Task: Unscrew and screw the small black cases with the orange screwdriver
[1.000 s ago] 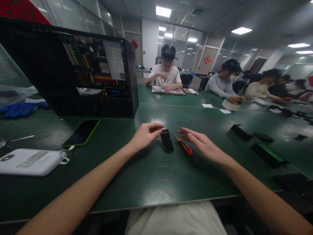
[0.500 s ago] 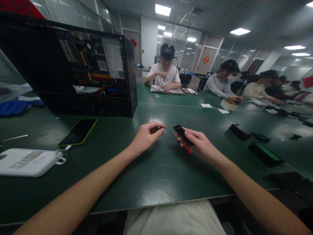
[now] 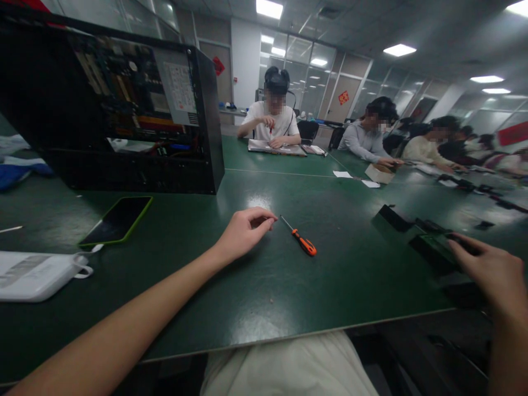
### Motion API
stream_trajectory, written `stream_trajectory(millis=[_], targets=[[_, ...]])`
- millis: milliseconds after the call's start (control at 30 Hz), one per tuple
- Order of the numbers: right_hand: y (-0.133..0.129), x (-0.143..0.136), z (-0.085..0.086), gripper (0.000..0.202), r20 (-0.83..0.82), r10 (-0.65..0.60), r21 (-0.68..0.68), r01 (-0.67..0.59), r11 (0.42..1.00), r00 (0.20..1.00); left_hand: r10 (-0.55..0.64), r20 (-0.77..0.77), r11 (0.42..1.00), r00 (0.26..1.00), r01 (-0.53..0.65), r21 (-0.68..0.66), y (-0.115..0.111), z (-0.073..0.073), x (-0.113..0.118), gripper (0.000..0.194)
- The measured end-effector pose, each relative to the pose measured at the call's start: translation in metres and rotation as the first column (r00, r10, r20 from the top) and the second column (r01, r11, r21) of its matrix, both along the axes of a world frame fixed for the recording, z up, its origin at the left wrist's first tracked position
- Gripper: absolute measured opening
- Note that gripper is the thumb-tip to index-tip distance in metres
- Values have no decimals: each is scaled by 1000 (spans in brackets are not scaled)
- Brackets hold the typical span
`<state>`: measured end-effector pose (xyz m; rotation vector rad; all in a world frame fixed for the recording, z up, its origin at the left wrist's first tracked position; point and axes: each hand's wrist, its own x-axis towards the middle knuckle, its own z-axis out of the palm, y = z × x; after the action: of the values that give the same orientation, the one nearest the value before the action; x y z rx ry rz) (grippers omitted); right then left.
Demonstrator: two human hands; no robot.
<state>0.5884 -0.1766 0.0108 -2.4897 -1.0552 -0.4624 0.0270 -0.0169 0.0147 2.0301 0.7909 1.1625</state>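
My left hand (image 3: 251,231) rests over the green table with thumb and fingertips pinched together. Whatever may be between those fingertips is too small or hidden to make out. Just right of them lies a screwdriver (image 3: 304,242) with an orange and black handle, its metal tip pointing at my left fingers. Far to the right, my right hand (image 3: 490,269) has its fingers closed on a flat black piece (image 3: 470,245), mostly covered by the hand. It is at an opened black casing with a green circuit board (image 3: 433,245) inside.
An opened black computer case (image 3: 165,170) stands at the left. Before it lie a phone with a green edge (image 3: 119,220) and a white power bank (image 3: 41,275). Another black part (image 3: 394,217) lies at the right. A co-worker (image 3: 274,118) sits across the table (image 3: 256,280).
My right hand has moved far right with the flat black piece, to the black casing. The screwdriver beneath it now lies uncovered on the table. My left hand has hardly moved.
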Motion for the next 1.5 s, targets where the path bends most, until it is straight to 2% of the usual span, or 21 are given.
stream_trajectory(millis=[100, 233, 600, 833, 1300, 1500], targets=[[4, 5, -13, 56, -4, 84, -23, -84, 996, 996, 4, -21, 1000, 1000, -4, 18, 0, -1, -1, 17], [17, 1, -19, 59, 21, 150, -56, -149, 987, 988, 3, -31, 999, 1000, -2, 33, 1, -2, -3, 17], [18, 3, -18, 60, -26, 128, -105, -131, 986, 991, 20, -44, 998, 999, -18, 54, 1, 0, -3, 17], [28, 6, -24, 56, -7, 16, -122, -17, 992, 1000, 23, -58, 997, 998, -19, 70, 1, -2, -2, 16], [33, 4, -26, 49, -143, 30, -65, -40, 997, 989, 10, -91, 995, 996, -1, 98, 0, -2, -3, 16], [33, -2, -28, 50, -148, 18, -147, -40, 988, 989, 11, -86, 995, 996, -3, 97, 0, -1, -3, 15]])
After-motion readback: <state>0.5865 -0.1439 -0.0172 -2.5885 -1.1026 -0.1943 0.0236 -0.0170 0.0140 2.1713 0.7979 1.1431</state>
